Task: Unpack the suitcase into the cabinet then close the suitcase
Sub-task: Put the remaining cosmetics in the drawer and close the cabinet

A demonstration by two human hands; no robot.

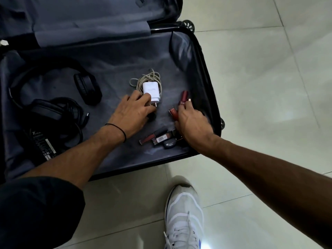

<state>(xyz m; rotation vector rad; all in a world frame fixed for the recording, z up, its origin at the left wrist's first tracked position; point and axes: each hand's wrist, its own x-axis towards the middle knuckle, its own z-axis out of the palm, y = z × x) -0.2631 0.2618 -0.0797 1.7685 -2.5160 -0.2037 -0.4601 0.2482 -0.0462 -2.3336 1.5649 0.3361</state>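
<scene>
Plainly, the black hard-shell suitcase (206, 72) lies open on the pale tiled floor (260, 90), its crumpled grey fabric lining bare toward 12 o'clock; no cabinet is in view. Black padded over-ear headphones (87, 88) sit at 9 o'clock, with a black power brick (43, 146) and its tangled cord at 8.

Near centre lies the white square wall charger (151, 90) of smooth plastic. Its long axis runs 12 to 6 with the metal prongs toward 6, and it rests on its loosely coiled pale braided cable (150, 76). The left hand (133, 110) is the nearer to it, reaching in from 7 o'clock, fingers curled on the prong end.

The right hand (192, 123), at 4 o'clock, pinches a glossy dark red lipstick tube (183, 97) pointing to 12. Whether it also holds the second red tube (172, 112) beside it, I cannot tell. Slim lip-gloss tubes (156, 136) lie at 5, just below that hand.
</scene>
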